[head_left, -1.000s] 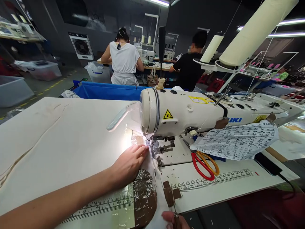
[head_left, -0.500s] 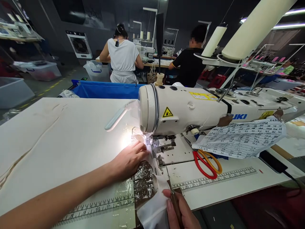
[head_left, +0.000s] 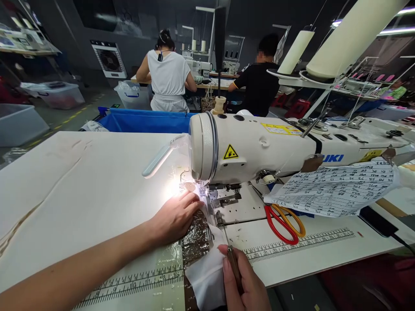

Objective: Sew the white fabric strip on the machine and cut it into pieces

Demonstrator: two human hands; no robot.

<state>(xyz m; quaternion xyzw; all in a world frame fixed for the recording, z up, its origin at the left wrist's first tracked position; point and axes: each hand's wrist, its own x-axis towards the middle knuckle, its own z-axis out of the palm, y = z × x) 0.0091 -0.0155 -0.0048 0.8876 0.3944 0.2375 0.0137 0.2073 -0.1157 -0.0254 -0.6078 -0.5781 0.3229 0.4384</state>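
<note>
A white sewing machine stands on the white table, its lamp glowing at the needle area. My left hand lies palm down just left of the presser foot, fingertips together on fabric beside the needle; what lies beneath them is hidden. In my right hand is an awl with a wooden handle, its thin metal tip pointing up toward the machine plate. White cloth runs from the needle area down to my right thumb and fingers, over brown tape on the table.
Scissors with red and yellow handles lie right of the needle plate. A written sheet hangs from the machine arm, near a black phone. Thread cones stand at upper right. Behind a blue cloth bin, two people sit at machines.
My right hand and the awl have moved slightly up and left, closer to the plate, and the white cloth has shifted a little. My left hand is nearly unmoved. The view has shifted slightly.
</note>
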